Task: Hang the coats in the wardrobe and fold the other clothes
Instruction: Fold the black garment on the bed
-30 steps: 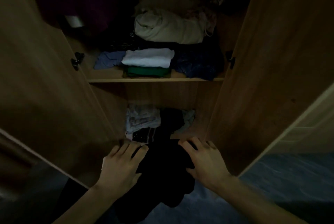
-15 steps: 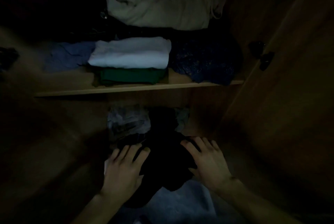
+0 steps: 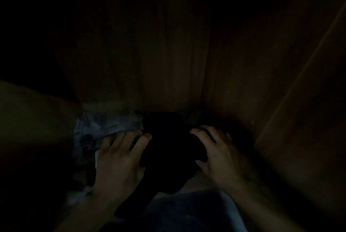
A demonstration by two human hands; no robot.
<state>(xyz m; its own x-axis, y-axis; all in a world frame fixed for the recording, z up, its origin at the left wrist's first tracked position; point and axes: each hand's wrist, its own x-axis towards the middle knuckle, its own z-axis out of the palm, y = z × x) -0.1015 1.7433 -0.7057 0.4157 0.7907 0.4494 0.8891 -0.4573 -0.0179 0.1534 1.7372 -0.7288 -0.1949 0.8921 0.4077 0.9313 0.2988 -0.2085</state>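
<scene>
1. Black garment [image 3: 168, 153] lies bundled low in the wardrobe [image 3: 149, 54], between the two hands, with a fold trailing down toward the person.
2. Left hand [image 3: 118, 160] lies palm down on the garment's left edge, fingers spread and nearly straight, tips pointing into the wardrobe; it presses rather than clasps.
3. Right hand [image 3: 217, 155] rests palm down on the garment's right edge, fingers splayed and slightly bent, thumb against the cloth; no clasp shows.
4. Both forearms reach up from the bottom edge, angled inward toward the bundle.
5. Pale cloth [image 3: 104, 125] sits crumpled just beyond and left of the left fingers.
6. Wood panels rise behind both hands; the dimness hides finer detail.
</scene>
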